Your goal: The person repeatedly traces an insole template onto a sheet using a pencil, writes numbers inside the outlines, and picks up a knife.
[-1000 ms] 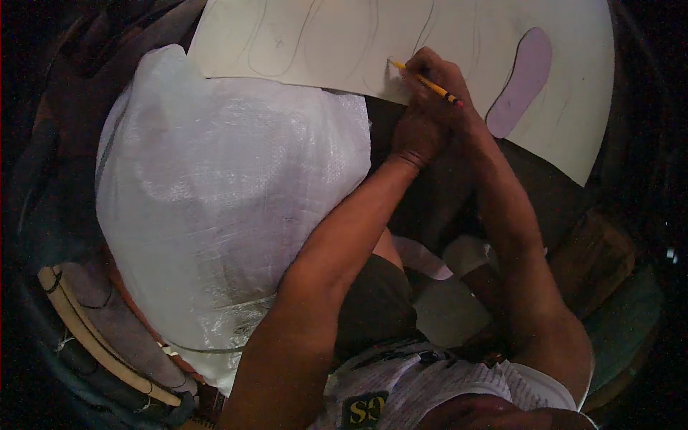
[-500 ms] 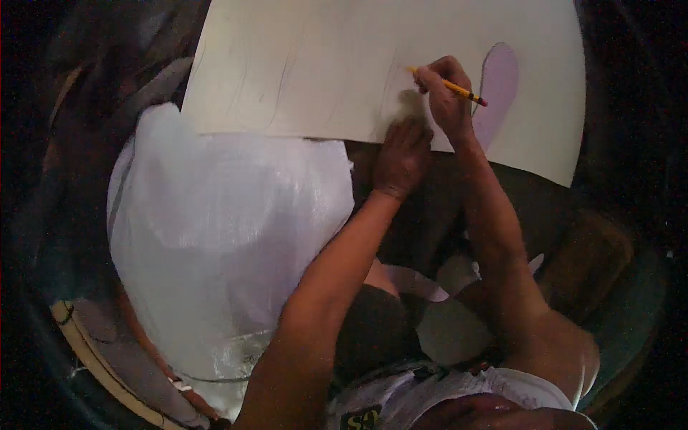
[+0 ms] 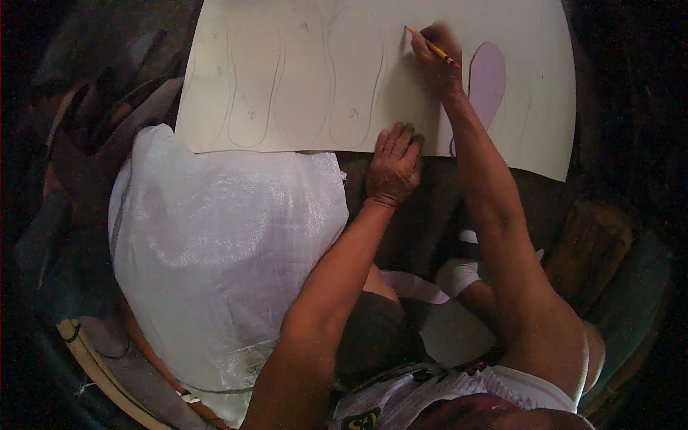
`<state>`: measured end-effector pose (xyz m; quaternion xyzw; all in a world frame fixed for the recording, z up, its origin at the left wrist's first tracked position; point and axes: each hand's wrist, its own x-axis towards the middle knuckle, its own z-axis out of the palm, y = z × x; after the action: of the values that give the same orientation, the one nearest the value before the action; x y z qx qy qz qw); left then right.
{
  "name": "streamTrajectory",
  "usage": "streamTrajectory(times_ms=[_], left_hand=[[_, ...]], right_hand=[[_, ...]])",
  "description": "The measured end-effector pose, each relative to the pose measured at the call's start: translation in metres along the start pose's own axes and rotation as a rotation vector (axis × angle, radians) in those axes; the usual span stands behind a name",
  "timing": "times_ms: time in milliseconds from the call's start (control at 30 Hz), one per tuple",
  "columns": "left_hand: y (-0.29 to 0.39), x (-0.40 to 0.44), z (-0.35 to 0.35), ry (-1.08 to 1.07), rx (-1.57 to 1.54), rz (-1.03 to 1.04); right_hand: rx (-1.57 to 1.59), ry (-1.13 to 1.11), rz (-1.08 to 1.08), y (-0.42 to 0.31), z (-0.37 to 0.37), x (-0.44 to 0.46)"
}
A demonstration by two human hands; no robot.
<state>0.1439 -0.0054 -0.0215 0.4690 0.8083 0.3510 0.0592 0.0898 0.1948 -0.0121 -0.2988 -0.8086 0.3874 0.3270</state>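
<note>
A white sack (image 3: 229, 229) is bulging up close. The left hand (image 3: 394, 168), fingers extended, is resting at the near edge of a pale sheet (image 3: 301, 107); farther, the right hand (image 3: 438, 72) is pinching a yellow pencil (image 3: 437, 51) over it (tip contact unclear), beside a lilac sole-shaped piece (image 3: 488, 82).

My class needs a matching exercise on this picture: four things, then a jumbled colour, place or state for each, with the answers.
Things:
1. pencil
2. left hand
3. sole-shaped piece
4. sack

Descriptions:
A. pale purple, lying on the sheet
B. white
C. yellow, held in the right hand
D. at the sheet's near edge

Pairs: 1-C; 2-D; 3-A; 4-B
</note>
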Motion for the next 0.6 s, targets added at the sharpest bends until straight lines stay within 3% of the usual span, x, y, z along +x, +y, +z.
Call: streamTrajectory(times_ms=[100,600], left_hand=[[0.001,0.0,-0.001,-0.005,-0.001,-0.002],[0.002,0.0,-0.001,-0.018,0.014,-0.013]], right_hand=[[0.059,-0.029,0.099,-0.004,-0.001,-0.001],[0.081,-0.054,0.026,0.001,-0.006,0.006]])
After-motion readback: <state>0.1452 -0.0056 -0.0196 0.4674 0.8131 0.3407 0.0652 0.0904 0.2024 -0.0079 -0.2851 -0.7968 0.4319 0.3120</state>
